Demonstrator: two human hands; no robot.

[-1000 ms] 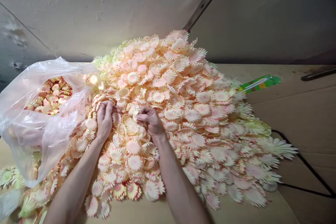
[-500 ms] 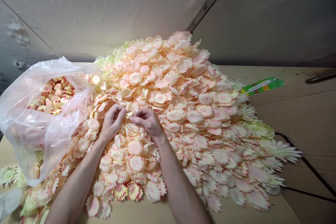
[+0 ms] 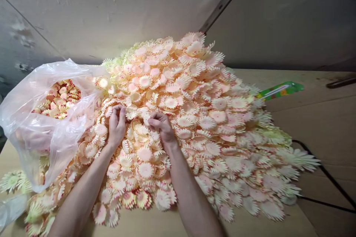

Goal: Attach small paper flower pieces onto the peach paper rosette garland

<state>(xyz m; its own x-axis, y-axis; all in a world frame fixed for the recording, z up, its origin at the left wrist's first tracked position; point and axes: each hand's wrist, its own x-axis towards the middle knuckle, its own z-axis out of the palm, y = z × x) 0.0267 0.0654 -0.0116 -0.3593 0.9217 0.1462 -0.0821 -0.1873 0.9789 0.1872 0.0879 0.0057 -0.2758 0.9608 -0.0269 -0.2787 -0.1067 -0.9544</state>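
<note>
A large heap of pale pink and cream artificial flower heads [image 3: 207, 123] with fringed, red-tipped petals spreads in front of me. My left hand [image 3: 117, 127] is over the left part of the heap, its fingers curled in toward the thumb. Whatever lies in that grip, if anything, is hidden. To its right, my right hand [image 3: 163, 129] pinches the edge of a pale flower head [image 3: 145, 115] between thumb and fingers. Looser flower heads [image 3: 145, 170] lie between my forearms.
On the left, a translucent plastic bag [image 3: 65, 137] gapes open, showing more red-edged flower pieces [image 3: 62, 98]. A green packet [image 3: 280, 90] sticks out behind the heap at right. Black cord [image 3: 330, 177] runs along the cardboard [image 3: 314, 118]. A wall [image 3: 125, 11] rises behind.
My hands, close together before, have moved apart. The left has shifted slightly left and up, the right slightly to the right. The pale flower head shows at my right fingertips.
</note>
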